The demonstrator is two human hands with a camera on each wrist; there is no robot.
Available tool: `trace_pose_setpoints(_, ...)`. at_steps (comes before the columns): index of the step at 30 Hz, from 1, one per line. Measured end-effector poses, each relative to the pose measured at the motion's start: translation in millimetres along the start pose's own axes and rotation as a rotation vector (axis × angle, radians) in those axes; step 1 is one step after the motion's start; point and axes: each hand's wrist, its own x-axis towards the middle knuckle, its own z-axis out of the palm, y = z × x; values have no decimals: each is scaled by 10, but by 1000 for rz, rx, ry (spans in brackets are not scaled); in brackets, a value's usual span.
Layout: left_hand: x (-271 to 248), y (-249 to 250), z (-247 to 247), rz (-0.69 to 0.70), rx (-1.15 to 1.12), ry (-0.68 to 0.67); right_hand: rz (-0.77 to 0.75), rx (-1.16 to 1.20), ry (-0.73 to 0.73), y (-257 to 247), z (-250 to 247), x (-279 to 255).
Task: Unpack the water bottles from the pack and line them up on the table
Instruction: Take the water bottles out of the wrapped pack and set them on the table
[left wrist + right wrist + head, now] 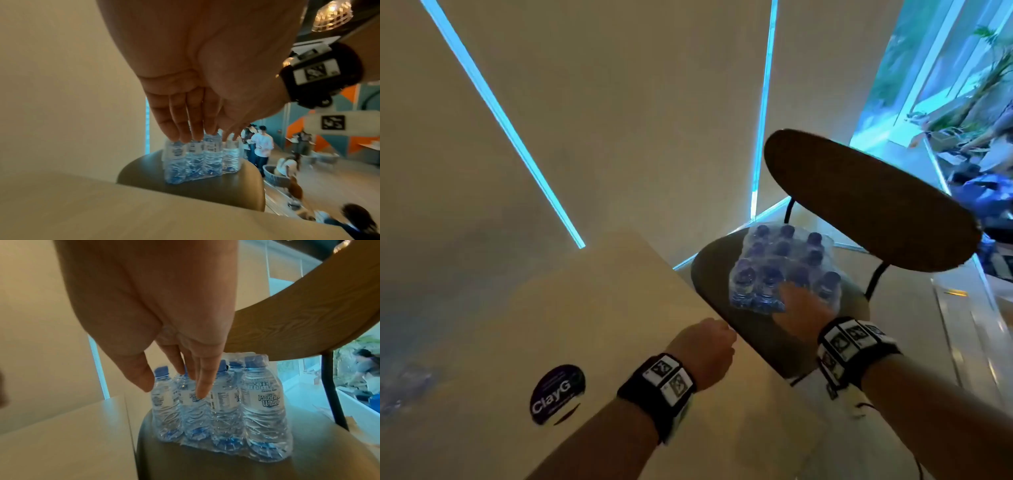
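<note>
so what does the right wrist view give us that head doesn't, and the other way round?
Only the right wrist view: the "Purified Water" labels on the bottles, the shrink wrap reaching down to their bases, and the right hand with straight fingers just in front of the pack, not gripping.

Only the head view: the table with its round sticker, the left hand over the table edge, and the caps as a grid from above.

Both: the wrapped pack standing on the chair seat, beside the table.
</note>
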Motion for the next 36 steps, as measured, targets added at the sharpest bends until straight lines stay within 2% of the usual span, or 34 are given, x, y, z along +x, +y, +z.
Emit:
trace_pose_setpoints(2,454,159,7,4,16,-23,-24,-4,94,92,-8,224)
trace_pose_setpoints(4,878,242,-30,-27,1,-54,-61,-28,112,112,-10,416)
trace_pose_setpoints(7,1366,222,-27,-97,-101,-83,-21,118,38,140,-51,574)
trace_pose_setpoints(10,1617,113,11,-175,3,17,-87,229,-31,163,-71,668)
trace_pose_setpoints(13,1684,82,10,-231,34,134,-126,221,-14,198,-60,677)
trace_pose_setpoints(17,1713,80,29,-313,29,180,-292,97,-43,198,-96,551)
trace_pose_setpoints(20,1767,91,63,-279,-7,162,-354,118,-76,283,-76,399)
trace_pose_setpoints(24,1858,-41,49,-214,-184,182,-323,268,-35,401,-48,249)
trace_pose_setpoints(26,1841,-135,60,-206,-236,158,-343,295,-86,423,27,203)
trace_pose_setpoints(29,1802,-185,79,-218,-116,136,-359,277,-169,400,98,196)
trace_pose_setpoints(31,1777,-168,103,-218,-29,148,-313,228,-147,353,52,213)
trace_pose_setpoints(36,1716,-132,201,-171,85,281,-355,240,-124,333,55,186)
